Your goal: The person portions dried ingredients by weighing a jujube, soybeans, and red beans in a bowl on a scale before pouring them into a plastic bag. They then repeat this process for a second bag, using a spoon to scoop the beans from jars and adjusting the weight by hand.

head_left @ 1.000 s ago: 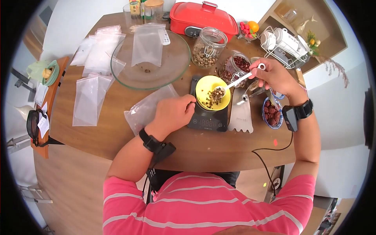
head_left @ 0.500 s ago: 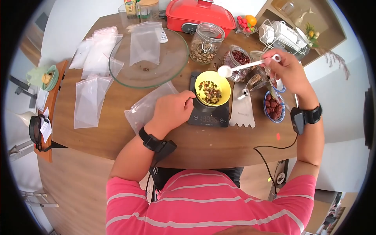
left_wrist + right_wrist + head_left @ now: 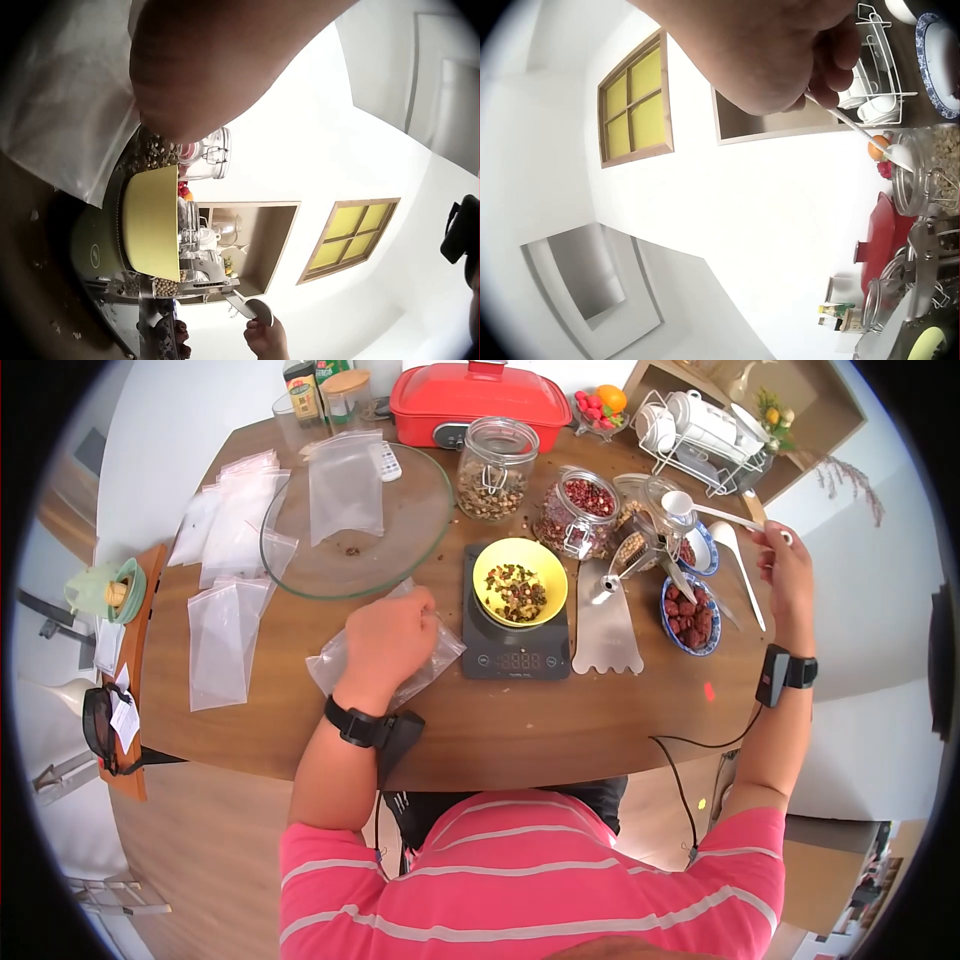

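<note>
The white plastic measuring spoon (image 3: 677,503), pinched by its slim handle in the right hand (image 3: 788,575), has moved from beside the smooth yellow bowl (image 3: 548,568) toward the table's (image 3: 480,725) right edge; the bowl holds mixed green, brown and reddish bits on a flat black digital scale (image 3: 484,640). The left hand (image 3: 388,645), its fingers curled, has left the bowl's rim and is at the filmy clear bag (image 3: 325,668) near the front edge; whether it grips the film I cannot tell. Beyond stand clamp-lid glass jars of dark red beans (image 3: 580,520) and brown-beige pieces (image 3: 492,485).
</note>
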`<act>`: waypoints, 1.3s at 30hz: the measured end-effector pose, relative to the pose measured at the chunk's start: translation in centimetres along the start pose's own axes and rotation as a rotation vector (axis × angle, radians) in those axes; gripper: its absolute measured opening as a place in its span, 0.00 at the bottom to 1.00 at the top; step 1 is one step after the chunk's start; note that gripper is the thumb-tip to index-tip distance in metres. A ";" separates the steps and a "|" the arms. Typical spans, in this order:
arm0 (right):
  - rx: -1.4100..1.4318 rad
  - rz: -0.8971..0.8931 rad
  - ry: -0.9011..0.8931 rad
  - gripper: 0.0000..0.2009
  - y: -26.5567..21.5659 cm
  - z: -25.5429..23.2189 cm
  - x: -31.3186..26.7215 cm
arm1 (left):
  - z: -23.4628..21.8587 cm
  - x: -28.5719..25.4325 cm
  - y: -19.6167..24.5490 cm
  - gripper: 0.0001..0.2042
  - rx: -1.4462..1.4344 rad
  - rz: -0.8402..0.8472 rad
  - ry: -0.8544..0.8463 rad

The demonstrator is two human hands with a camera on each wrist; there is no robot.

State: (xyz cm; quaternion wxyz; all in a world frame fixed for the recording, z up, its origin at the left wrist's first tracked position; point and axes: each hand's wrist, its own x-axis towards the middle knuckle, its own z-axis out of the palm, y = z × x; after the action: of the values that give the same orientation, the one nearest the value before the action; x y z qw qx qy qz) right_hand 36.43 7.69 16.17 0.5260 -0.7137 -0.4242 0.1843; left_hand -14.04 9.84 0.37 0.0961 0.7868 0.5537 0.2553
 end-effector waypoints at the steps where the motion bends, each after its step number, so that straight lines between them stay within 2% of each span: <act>1: -0.007 0.016 -0.019 0.16 0.2 0.7 -0.2 | -0.1 0.0 0.0 0.08 0.053 -0.018 -0.042; 5: -0.008 0.016 -0.110 0.17 1.4 3.0 -0.2 | -1.5 0.0 1.0 0.06 -0.014 0.034 -0.036; 7: 0.035 0.004 -0.126 0.21 1.7 3.8 -1.3 | -2.1 -0.1 1.6 0.06 -0.364 0.118 0.017; 8: 0.069 -0.005 -0.045 0.23 2.1 4.0 -1.9 | -2.0 -0.2 1.6 0.06 -0.358 0.115 0.012; 9: 0.100 -0.015 0.032 0.26 2.4 4.2 -2.8 | -1.8 -0.3 1.6 0.06 -0.469 0.183 0.051; 10: 0.098 -0.080 0.121 0.28 3.0 4.1 -3.9 | -1.6 -0.5 1.5 0.07 -0.578 0.246 0.094; 11: 0.173 -0.159 0.239 0.27 4.6 4.0 -5.3 | -1.5 -0.5 1.5 0.07 -0.571 0.226 0.096; 13: 0.272 -0.226 0.421 0.19 6.4 4.9 -9.0 | -1.7 -0.5 1.7 0.08 -0.631 0.317 0.074; 14: 0.322 -0.294 0.458 0.13 7.9 6.3 -11.3 | -1.6 -0.7 1.6 0.08 -0.624 0.301 0.072; 15: 0.367 -0.305 0.369 0.09 8.6 8.0 -13.5 | -1.5 -0.7 1.6 0.08 -0.665 0.318 0.089; 16: 0.279 -0.237 0.248 0.08 8.7 10.1 -15.5 | -1.4 -0.7 1.8 0.08 -0.708 0.341 0.099; 17: 0.358 -0.135 0.058 0.07 9.2 12.1 -17.0 | -1.5 -0.7 2.0 0.08 -0.706 0.340 0.084; 18: 0.194 -0.067 -0.050 0.08 8.6 13.8 -17.7 | -1.7 -0.7 2.2 0.06 -0.683 0.320 0.098; 19: 0.120 -0.009 -0.179 0.12 8.4 15.2 -17.6 | -1.7 -0.8 2.4 0.05 -0.659 0.299 0.112; 20: -0.037 -0.102 -0.247 0.18 7.5 16.6 -17.3 | -1.6 -0.7 2.6 0.05 -0.656 0.293 0.102; 21: -0.101 -0.092 -0.304 0.25 6.9 17.9 -16.8 | -1.4 -0.5 2.7 0.05 -0.567 0.262 0.098; 23: -0.155 -0.019 -0.410 0.27 5.2 20.0 -15.6 | -0.9 -0.3 2.3 0.05 -0.476 0.217 0.100; 24: -0.155 -0.023 -0.422 0.27 4.8 20.7 -15.0 | -0.7 -0.2 1.9 0.06 -0.440 0.192 0.065; 26: -0.379 -0.216 -0.403 0.24 4.2 21.9 -14.3 | -0.6 -0.2 1.3 0.07 -0.398 0.160 0.036; 29: -0.420 -0.205 -0.401 0.21 5.2 21.4 -13.5 | -0.8 0.2 0.9 0.08 -0.427 0.162 0.003; 31: -0.375 -0.138 -0.376 0.18 4.6 20.7 -13.6 | -0.8 0.1 1.3 0.08 -0.410 0.141 -0.051; 33: -0.237 0.142 -0.459 0.17 3.4 19.4 -13.8 | -0.6 0.1 1.7 0.08 -0.415 0.166 -0.083; 35: -0.219 0.142 -0.464 0.17 4.4 18.7 -13.5 | -0.4 -0.1 2.1 0.07 -0.419 0.184 -0.120; 37: -0.116 0.280 -0.511 0.17 3.7 18.2 -13.4 | -0.1 -0.1 2.5 0.07 -0.452 0.200 -0.132; 39: -0.044 0.310 -0.555 0.19 4.4 17.6 -12.8 | 0.4 0.0 2.5 0.07 -0.447 0.207 -0.137</act>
State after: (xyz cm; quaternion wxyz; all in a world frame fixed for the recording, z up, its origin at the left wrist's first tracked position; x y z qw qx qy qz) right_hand 18.48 7.51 3.19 0.3403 -0.7036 -0.4416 0.4406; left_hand -11.84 8.95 1.11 0.2782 0.8139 0.3922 0.3260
